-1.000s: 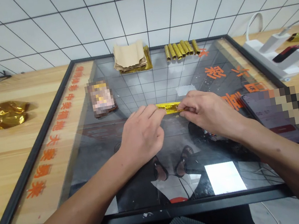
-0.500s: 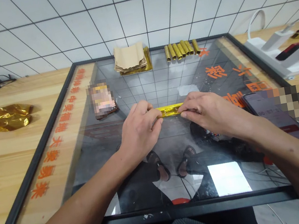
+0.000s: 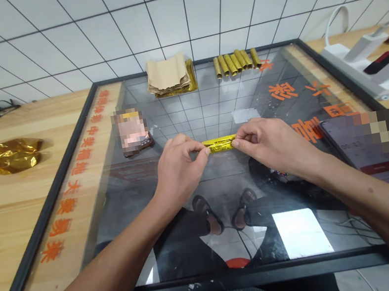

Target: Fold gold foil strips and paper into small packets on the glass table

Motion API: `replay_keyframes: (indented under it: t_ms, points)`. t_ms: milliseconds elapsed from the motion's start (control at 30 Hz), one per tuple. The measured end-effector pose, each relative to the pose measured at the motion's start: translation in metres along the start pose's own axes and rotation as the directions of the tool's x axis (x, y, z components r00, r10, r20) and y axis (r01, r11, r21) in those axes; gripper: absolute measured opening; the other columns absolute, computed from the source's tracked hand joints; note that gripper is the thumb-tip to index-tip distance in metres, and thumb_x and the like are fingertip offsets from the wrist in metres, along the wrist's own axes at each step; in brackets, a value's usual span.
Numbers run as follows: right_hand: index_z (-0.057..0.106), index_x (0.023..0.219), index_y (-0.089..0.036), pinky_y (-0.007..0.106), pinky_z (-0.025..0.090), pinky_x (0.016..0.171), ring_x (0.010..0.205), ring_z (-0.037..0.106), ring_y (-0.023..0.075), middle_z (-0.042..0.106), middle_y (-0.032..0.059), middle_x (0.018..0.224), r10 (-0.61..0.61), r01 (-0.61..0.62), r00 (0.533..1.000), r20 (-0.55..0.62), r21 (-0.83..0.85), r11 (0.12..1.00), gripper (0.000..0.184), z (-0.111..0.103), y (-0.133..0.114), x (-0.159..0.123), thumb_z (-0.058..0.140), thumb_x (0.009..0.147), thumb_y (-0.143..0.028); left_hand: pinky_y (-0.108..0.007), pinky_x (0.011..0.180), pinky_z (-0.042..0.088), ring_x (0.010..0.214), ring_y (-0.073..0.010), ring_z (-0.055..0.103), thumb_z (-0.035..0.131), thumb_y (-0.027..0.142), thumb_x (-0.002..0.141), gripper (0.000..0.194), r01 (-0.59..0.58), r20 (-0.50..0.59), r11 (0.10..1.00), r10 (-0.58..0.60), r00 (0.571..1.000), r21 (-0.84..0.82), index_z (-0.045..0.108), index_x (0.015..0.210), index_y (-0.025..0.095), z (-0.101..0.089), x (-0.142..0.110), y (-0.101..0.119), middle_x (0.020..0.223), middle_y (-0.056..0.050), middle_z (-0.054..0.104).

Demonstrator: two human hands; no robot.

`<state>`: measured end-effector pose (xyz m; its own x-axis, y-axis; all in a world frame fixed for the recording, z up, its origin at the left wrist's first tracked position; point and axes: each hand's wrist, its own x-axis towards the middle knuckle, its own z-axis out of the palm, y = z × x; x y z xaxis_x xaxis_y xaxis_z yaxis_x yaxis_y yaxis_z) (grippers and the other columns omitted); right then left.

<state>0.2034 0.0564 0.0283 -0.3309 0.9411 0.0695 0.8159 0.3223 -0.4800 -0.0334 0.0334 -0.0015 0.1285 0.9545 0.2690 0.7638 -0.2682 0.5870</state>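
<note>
Two fingertip pinches, left hand [image 3: 179,170], right hand [image 3: 269,144], on a gold foil roll [image 3: 220,144], well inside the black table frame [image 3: 262,275]

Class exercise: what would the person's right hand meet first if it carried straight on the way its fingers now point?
The right hand points left, and the first thing in its line is the gold foil roll, pinched at its fingertips. Just beyond the roll is the left hand, which grips the other end.

One head-worn camera, mounted above and behind the forearms [image 3: 99,267], faces forward and downward across the wooden tabletop [image 3: 25,235] toward a tiled wall [image 3: 171,14]. It views the fingers [image 3: 189,145] at close range, centred below mid-frame.
</note>
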Motion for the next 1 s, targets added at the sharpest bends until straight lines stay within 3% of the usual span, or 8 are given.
replay_keyframes:
  t_ms: [567,733,900,1000]
  points:
    - [0.074,0.081,-0.022,0.034,0.040,0.064,0.073,0.062,0.0199,0.074,0.0038,0.085,0.052,-0.052,0.998,-0.020,0.008,0.999,0.023,0.004,0.002,0.002,0.066,0.098,-0.034,-0.037,0.082,0.048,0.091,-0.0222,0.060,0.071,0.023,0.093,0.017,0.077,-0.028,0.996,-0.076,0.997,0.045,0.073,0.076,0.024,0.005,0.003,0.005,0.084,-0.001,0.067]
    - [0.074,0.085,-0.022,0.031,0.043,0.065,0.069,0.060,0.0161,0.070,0.0014,0.083,-0.099,0.098,0.995,0.004,0.102,0.990,0.012,-0.002,0.008,0.001,0.071,0.095,-0.027,-0.036,0.081,0.047,0.091,-0.0212,0.060,0.072,0.019,0.093,0.009,-0.033,-0.009,0.998,0.033,0.999,0.062,0.071,0.086,0.023,0.000,-0.002,0.003,0.088,0.000,0.067]
    - [0.077,0.092,-0.024,0.031,0.043,0.066,0.073,0.060,0.0171,0.068,0.0018,0.086,-0.177,0.176,0.984,0.017,0.017,0.984,0.007,-0.006,0.009,-0.002,0.071,0.095,-0.024,-0.038,0.076,0.045,0.089,-0.0230,0.058,0.065,0.020,0.100,0.012,-0.228,0.017,0.926,0.234,0.972,0.300,0.073,0.092,0.024,-0.006,-0.008,0.006,0.097,-0.003,0.068]
    - [0.079,0.098,-0.026,0.032,0.044,0.066,0.073,0.060,0.0177,0.070,0.0030,0.091,-0.203,0.204,0.979,0.024,-0.035,0.978,0.009,-0.009,0.007,-0.005,0.070,0.096,-0.025,-0.040,0.075,0.044,0.087,-0.0236,0.056,0.060,0.021,0.103,0.019,-0.298,0.066,0.868,0.297,0.953,0.397,0.074,0.091,0.025,-0.008,-0.010,0.008,0.096,-0.004,0.068]
